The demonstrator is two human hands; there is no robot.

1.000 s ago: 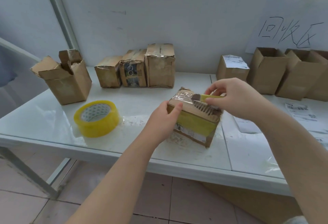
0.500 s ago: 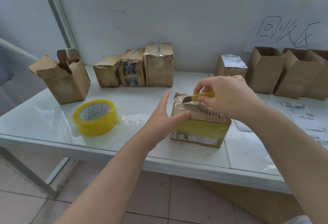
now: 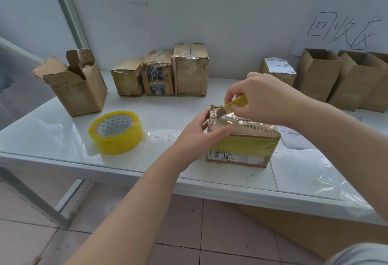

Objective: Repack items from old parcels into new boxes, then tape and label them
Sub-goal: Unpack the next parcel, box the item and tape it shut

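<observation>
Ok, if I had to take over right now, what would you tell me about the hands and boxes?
Left hand grips the left end of the old parcel, steadying it on the table.
Right hand holds the yellow knife, blade at the parcel's taped top, far left corner.
Tape roll sits to the left; three sealed old parcels wait at the back; open new boxes stand at the right.
Done: a labelled box stands at the back right.
Left: cut this parcel open, move its contents to a new box, tape, label.
</observation>
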